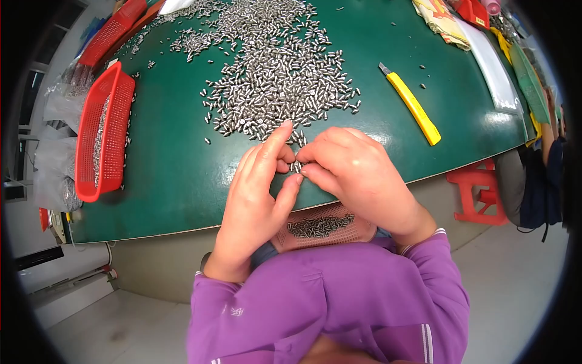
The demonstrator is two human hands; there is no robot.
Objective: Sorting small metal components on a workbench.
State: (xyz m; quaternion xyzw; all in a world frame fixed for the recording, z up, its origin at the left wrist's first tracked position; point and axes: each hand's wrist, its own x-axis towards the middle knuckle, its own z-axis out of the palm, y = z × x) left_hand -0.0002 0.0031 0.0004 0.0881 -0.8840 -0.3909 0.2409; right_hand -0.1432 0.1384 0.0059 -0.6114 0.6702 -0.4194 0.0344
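Left hand [257,188]: fingers curled, thumb and forefinger pinched together at the near edge of the pin heap, tips meeting those of the other hand; it nips one or two pins, too small to count surely.
Right hand [354,173]: half clenched, fingertips pressed against the left fingertips over the same few pins [296,165]; grasping them between thumb and forefinger.
Pins held: small silver metal pieces, upright between the four fingertips, just above the table edge, near centre.
Heap [276,73]: one broad spread of loose silver pins, several hundred, too many to count, reaching from the fingertips to the far edge of the table.
Table [176,176]: one, green top, curved near edge.
Lap tray [321,225]: one pink perforated tray below the hands, near the body, holding a small pile of pins.
Red baskets: two; one [103,136] at the left on the table with pins inside, one [112,30] far left.
Knife [412,104]: one yellow utility knife, right of the heap, well apart from the hands, lying aslant.
Stool [479,191]: one red, on the floor at the right, below the table.
Sleeves [327,297]: two, purple, both wrists bare.
Bags [54,170]: clear plastic, left of the table; number unclear.
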